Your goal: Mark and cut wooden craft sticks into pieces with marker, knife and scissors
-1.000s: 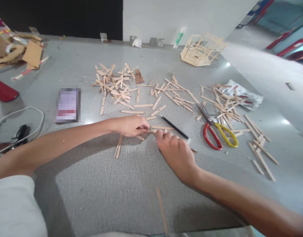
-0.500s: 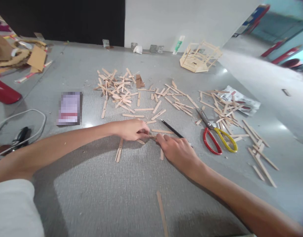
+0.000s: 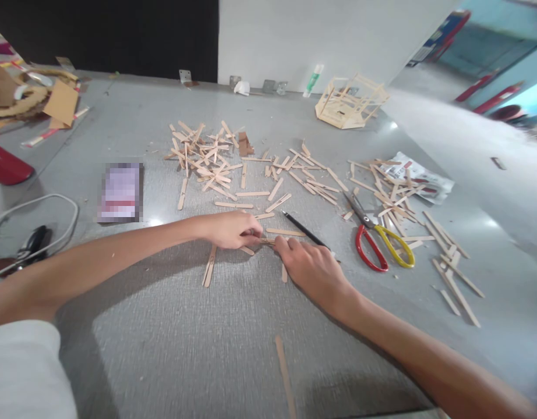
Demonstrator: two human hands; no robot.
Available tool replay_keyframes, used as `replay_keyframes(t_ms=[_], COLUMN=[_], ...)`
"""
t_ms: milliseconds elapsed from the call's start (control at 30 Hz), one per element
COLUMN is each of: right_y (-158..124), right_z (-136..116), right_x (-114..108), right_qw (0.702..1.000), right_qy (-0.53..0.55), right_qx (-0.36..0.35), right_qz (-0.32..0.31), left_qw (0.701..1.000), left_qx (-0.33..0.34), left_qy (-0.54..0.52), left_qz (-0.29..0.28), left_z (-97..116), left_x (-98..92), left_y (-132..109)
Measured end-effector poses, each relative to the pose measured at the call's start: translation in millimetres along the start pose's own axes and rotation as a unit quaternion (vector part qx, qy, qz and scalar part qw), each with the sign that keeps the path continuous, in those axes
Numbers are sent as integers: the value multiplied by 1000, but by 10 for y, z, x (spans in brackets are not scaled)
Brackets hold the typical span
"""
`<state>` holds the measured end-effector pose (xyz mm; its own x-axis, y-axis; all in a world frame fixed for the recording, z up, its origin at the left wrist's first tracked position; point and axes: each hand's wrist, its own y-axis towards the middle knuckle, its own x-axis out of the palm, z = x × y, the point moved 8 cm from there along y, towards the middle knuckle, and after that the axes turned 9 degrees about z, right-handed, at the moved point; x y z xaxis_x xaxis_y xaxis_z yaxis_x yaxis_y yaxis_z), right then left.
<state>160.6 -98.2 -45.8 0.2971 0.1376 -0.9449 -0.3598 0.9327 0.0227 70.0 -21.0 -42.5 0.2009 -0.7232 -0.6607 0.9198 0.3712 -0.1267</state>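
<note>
Between my two hands, low over the table, are short wooden craft sticks (image 3: 267,241) stacked or laid together; my fingers cover their ends. My left hand (image 3: 236,229) is closed, pinching the left end between thumb and fingers. At the right end, my right hand (image 3: 310,265) is closed on the same sticks, its fingers curled over. A loose craft stick (image 3: 209,267) lies below my left wrist, and another stick (image 3: 285,273) pokes out under my right hand. Just beyond the right knuckles rests a black pen (image 3: 304,228).
Scissors (image 3: 371,233) with red and yellow handles lie right of my hand. Piles of craft sticks (image 3: 207,154) spread behind, with more sticks (image 3: 395,192) by a plastic packet (image 3: 430,180). A stick-built frame (image 3: 349,105) and a glue tube (image 3: 313,80) stand at the back; a blurred purple object (image 3: 120,192) lies left.
The view has shifted slightly, so the things at right appear a little further left. Both hands keep their hold on the sticks in nearly the same place.
</note>
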Motion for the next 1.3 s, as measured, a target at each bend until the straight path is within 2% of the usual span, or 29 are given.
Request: replay_keyframes(t_ms=[267, 833, 1133, 1300], right_y=[6, 3, -13, -18], right_z=[-13, -27, -126, -128], right_x=[-2, -46, -164, -154], right_qw=[1000, 1000, 986, 987], right_qy=[-1, -11, -126, -124], right_qx=[-18, -11, 39, 64], right_qz=[3, 6, 101, 83], left_qw=[1000, 1000, 1000, 1000], left_qx=[17, -3, -8, 9], left_qy=[-10, -8, 1, 2], left_qz=[13, -2, 17, 19], left_z=[22, 13, -19, -5], left_x=[-17, -6, -3, -13], left_y=[-11, -4, 5, 6])
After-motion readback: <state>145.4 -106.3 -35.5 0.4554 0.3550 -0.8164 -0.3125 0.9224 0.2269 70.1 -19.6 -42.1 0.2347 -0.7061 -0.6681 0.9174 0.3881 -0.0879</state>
